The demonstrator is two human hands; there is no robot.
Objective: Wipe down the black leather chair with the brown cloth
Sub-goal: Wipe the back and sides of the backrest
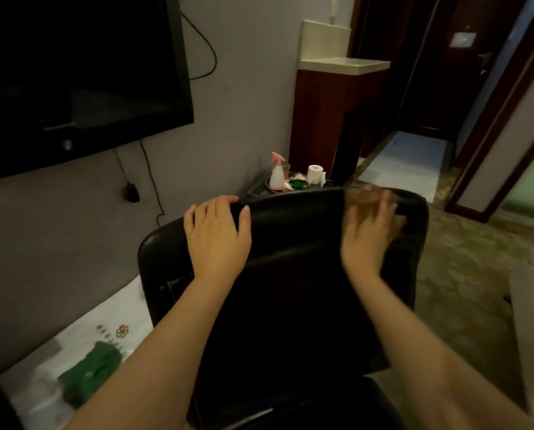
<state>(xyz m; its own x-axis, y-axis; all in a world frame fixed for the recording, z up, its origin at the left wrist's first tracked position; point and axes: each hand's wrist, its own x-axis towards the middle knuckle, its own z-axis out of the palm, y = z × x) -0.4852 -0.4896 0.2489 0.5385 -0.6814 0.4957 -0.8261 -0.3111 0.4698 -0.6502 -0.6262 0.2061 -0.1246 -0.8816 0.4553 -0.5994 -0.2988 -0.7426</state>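
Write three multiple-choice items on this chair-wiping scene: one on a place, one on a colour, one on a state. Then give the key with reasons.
1. Where does the left hand rest?
A. on the top edge of the black leather chair
B. on the television
C. on the toilet roll

2. What colour is the trigger of the spray bottle?
A. blue
B. pink
C. black

3. How does the right hand appear?
A. sharp and idle
B. hidden from view
C. motion-blurred over the brown cloth

Key: 1 A, its fingers curl over the backrest top; 2 B, the head is pink on a white body; 3 C, hand and cloth are smeared at the chair's top right.
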